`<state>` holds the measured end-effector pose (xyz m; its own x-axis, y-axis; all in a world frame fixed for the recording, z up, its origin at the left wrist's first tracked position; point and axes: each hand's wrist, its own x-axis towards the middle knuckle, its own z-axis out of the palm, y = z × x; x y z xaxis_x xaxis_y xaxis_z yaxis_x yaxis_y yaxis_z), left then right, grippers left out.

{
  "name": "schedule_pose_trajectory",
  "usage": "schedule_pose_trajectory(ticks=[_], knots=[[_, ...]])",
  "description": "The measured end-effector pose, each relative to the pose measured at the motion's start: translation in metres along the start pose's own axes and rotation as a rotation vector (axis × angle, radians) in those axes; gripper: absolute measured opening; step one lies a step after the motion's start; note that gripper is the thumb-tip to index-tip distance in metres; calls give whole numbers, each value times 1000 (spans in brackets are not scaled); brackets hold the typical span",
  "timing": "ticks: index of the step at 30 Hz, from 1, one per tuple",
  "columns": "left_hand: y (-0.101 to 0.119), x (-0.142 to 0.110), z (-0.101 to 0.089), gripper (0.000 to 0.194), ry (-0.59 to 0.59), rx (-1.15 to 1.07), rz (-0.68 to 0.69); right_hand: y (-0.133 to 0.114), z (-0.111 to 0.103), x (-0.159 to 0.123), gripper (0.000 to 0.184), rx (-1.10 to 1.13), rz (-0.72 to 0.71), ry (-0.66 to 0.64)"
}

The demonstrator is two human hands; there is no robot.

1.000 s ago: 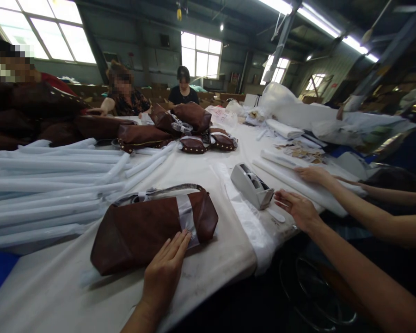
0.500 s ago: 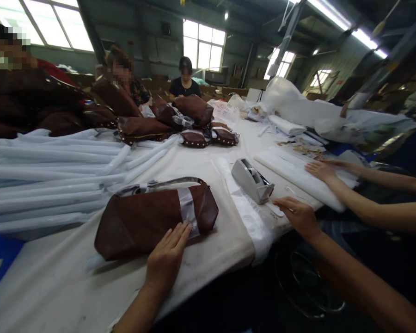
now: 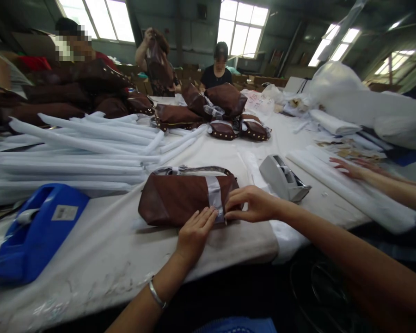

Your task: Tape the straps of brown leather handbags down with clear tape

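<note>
A folded brown leather bag (image 3: 180,199) lies on the white-covered table (image 3: 107,249), with a band of clear wrapping (image 3: 215,194) around its right part. My left hand (image 3: 194,233) rests flat on the bag's near edge, fingers stretched out to the band. My right hand (image 3: 251,204) is at the bag's right end with fingers curled and pinched at the band's lower edge. A grey tape dispenser (image 3: 283,178) stands just right of the bag.
A blue tape dispenser (image 3: 34,231) sits at the near left. Several white paper rolls (image 3: 72,152) lie on the left, more brown bags (image 3: 225,115) farther back. Another person's hand (image 3: 350,169) presses white sheets (image 3: 353,189) at right. Other people work at the far end.
My right hand moved left from beside the grey dispenser to the bag's taped end. The view swung left, and the blue dispenser came into sight. A far person lifted a bag.
</note>
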<state>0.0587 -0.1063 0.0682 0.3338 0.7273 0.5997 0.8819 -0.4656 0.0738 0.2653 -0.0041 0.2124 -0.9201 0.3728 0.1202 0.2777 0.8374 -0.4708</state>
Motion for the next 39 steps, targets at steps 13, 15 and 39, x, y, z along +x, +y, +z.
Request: schedule_pose_trajectory(ticks=[13, 15, 39], knots=[[0, -2, 5, 46, 15, -47, -21, 36, -4, 98, 40, -712, 198, -394], [0, -2, 4, 47, 12, -52, -19, 55, -14, 102, 52, -704, 305, -369], [-114, -33, -20, 44, 240, 453, 226, 77, 61, 22, 57, -279, 106, 347]])
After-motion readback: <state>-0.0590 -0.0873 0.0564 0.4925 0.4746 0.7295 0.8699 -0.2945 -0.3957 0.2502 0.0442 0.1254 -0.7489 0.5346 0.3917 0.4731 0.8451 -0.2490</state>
